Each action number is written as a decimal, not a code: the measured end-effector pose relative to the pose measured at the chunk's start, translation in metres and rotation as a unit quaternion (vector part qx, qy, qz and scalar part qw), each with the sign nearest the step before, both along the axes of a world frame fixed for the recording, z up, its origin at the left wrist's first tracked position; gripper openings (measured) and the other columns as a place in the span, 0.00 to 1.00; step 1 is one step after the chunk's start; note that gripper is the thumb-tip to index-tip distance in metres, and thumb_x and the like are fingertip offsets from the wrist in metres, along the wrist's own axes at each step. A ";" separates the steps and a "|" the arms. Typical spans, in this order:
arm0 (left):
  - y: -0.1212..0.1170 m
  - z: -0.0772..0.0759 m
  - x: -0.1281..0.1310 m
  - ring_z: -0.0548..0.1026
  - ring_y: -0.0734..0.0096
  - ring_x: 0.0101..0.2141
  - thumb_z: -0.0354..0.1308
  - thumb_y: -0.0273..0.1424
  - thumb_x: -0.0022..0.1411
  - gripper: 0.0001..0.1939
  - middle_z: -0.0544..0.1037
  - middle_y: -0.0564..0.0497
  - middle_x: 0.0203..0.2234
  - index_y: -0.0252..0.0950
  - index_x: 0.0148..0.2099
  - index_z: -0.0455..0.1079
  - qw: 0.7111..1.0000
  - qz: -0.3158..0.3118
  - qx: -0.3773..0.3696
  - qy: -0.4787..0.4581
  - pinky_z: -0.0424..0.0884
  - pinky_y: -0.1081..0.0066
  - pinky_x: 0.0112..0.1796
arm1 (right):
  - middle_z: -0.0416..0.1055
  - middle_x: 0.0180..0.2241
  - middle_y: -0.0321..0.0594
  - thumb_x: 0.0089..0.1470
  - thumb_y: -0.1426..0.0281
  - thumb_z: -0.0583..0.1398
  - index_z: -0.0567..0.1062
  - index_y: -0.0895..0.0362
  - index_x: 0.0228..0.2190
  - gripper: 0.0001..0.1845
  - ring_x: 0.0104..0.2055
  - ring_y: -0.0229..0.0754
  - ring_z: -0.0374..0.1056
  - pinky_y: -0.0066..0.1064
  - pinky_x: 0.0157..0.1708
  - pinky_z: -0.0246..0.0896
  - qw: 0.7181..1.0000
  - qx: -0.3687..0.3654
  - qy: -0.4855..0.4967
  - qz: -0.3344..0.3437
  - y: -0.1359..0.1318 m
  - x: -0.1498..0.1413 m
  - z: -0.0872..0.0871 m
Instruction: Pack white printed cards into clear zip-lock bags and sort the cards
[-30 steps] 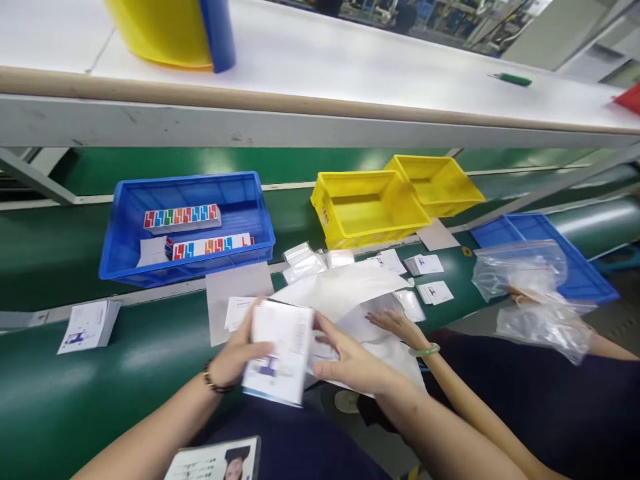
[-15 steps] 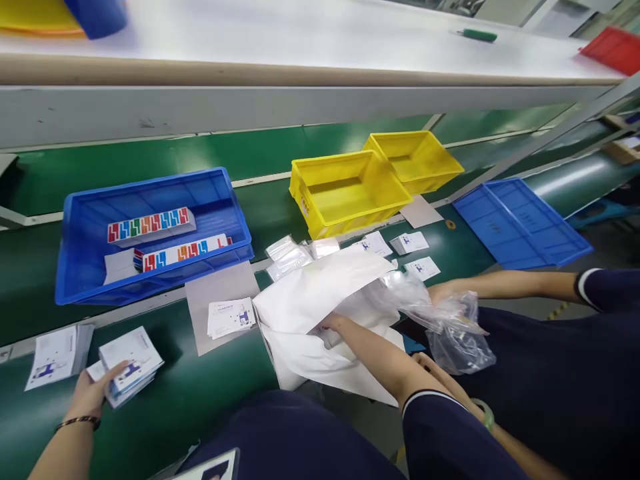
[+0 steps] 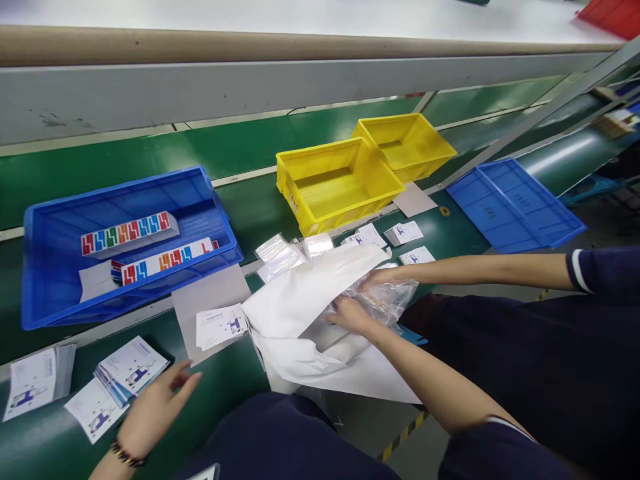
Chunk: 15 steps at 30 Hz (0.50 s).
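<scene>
My left hand (image 3: 160, 403) hovers at the near right edge of a fanned stack of booklets (image 3: 133, 363). Its thumb and forefinger are apart, with nothing between them. Leaning to the left is another stack of booklets (image 3: 35, 380). My right hand (image 3: 353, 315) reaches between the flaps of a large white wrapping sheet (image 3: 305, 293); its fingertips are partly hidden there. Right beside it is a clear plastic bag (image 3: 393, 300), which a co-worker's hand (image 3: 380, 277) touches from the right. White printed cards (image 3: 220, 327) lie on a grey card sheet (image 3: 213, 290).
A blue bin (image 3: 130, 303) with rows of coloured boxes stands at the left. Two yellow bins, one nearer (image 3: 345, 207) and one farther (image 3: 410, 167), stand behind the wrapping. Clear packets (image 3: 280, 257) lie before them. A blue bin (image 3: 515, 207) tilts at the right. A shelf edge (image 3: 250, 53) runs overhead.
My left hand has carried booklets left, set them down on the green surface and let go; they have fanned out. My right hand has left the booklets and moved into the white wrapping.
</scene>
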<state>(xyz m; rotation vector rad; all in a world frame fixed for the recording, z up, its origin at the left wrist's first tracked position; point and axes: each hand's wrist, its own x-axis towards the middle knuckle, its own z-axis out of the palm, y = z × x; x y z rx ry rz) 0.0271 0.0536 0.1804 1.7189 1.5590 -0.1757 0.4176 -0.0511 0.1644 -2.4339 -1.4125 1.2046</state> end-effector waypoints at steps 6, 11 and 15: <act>-0.034 0.016 0.118 0.58 0.47 0.57 0.67 0.46 0.39 0.49 0.61 0.39 0.58 0.37 0.62 0.53 0.943 -0.115 -0.032 -0.312 0.59 0.53 0.54 | 0.73 0.35 0.42 0.41 0.65 0.64 0.71 0.56 0.33 0.14 0.39 0.50 0.68 0.37 0.38 0.62 0.989 0.121 0.072 -0.055 -0.030 -0.002 0.088; -0.038 0.025 0.190 0.72 0.57 0.46 0.63 0.48 0.45 0.40 0.72 0.41 0.48 0.36 0.57 0.56 0.835 -0.012 -0.202 -0.511 0.68 0.59 0.47 | 0.74 0.37 0.42 0.38 0.56 0.65 0.71 0.57 0.38 0.25 0.40 0.48 0.70 0.37 0.38 0.65 0.881 0.198 0.348 -0.251 -0.012 -0.034 0.095; 0.018 0.022 0.216 0.76 0.64 0.27 0.64 0.45 0.43 0.26 0.78 0.44 0.30 0.30 0.39 0.67 0.848 0.117 -0.232 -0.462 0.73 0.64 0.30 | 0.74 0.35 0.42 0.48 0.52 0.57 0.73 0.57 0.35 0.21 0.39 0.44 0.70 0.33 0.36 0.66 0.906 0.212 0.278 -0.238 -0.009 -0.010 0.076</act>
